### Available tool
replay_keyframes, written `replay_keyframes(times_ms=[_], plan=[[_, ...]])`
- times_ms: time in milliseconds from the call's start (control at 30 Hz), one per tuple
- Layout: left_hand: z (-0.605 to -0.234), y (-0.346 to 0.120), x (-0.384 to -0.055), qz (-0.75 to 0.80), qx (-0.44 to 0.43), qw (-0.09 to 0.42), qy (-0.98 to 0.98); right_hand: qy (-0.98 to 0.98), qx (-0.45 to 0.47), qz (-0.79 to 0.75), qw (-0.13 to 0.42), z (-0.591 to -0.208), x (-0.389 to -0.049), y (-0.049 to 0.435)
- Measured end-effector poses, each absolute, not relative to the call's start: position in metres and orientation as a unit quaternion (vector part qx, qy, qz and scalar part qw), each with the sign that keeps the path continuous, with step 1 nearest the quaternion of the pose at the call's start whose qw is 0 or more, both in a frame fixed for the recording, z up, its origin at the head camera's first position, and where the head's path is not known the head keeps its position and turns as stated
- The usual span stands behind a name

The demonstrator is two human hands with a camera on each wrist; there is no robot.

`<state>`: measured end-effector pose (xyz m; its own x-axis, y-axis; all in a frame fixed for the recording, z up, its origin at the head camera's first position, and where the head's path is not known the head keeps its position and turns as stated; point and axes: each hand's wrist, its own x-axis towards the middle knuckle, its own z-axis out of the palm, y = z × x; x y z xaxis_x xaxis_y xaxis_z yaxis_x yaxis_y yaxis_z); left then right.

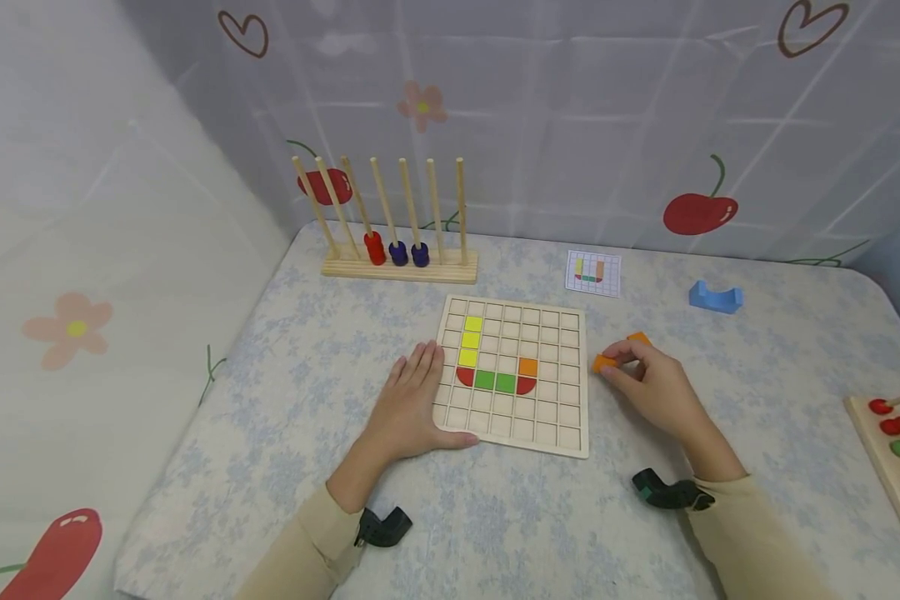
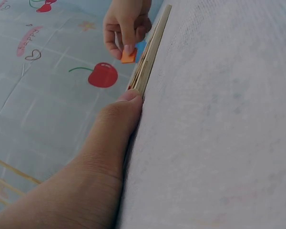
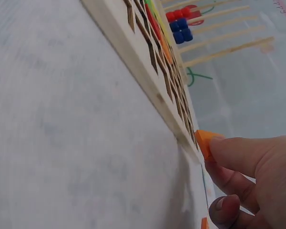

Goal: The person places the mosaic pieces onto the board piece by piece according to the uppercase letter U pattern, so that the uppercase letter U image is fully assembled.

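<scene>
While the left hand (image 1: 412,404) lies flat against the board (image 1: 513,433), right-hand fingers (image 1: 633,357) pinch a half-hidden orange tile (image 1: 603,363).

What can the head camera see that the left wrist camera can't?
Only the head view shows the grid board's top with its yellow, green, red and orange tiles, the pattern card, the blue block and the peg rack.

Only the left wrist view shows the board's thin edge side-on and the left thumb against it.

Both show the left hand by the board and the right hand pinching an orange tile.
</scene>
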<state>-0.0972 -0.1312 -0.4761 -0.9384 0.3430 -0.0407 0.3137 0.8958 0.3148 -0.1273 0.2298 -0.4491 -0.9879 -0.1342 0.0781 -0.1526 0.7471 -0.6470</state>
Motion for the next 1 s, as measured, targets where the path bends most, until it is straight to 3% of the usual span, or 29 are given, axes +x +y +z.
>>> replay_keyframes(times_ms=[633, 1000], plan=[[-0.476, -0.131, -0.098, 0.154, 0.168, 0.054, 0.972, -0.908, 0.102, 0.401, -0.061, -0.441, -0.156, 0.156], [-0.477, -0.132, -0.098, 0.154, 0.169, 0.053, 0.972, -0.920, 0.113, 0.372, -0.054, -0.444, -0.163, 0.144]])
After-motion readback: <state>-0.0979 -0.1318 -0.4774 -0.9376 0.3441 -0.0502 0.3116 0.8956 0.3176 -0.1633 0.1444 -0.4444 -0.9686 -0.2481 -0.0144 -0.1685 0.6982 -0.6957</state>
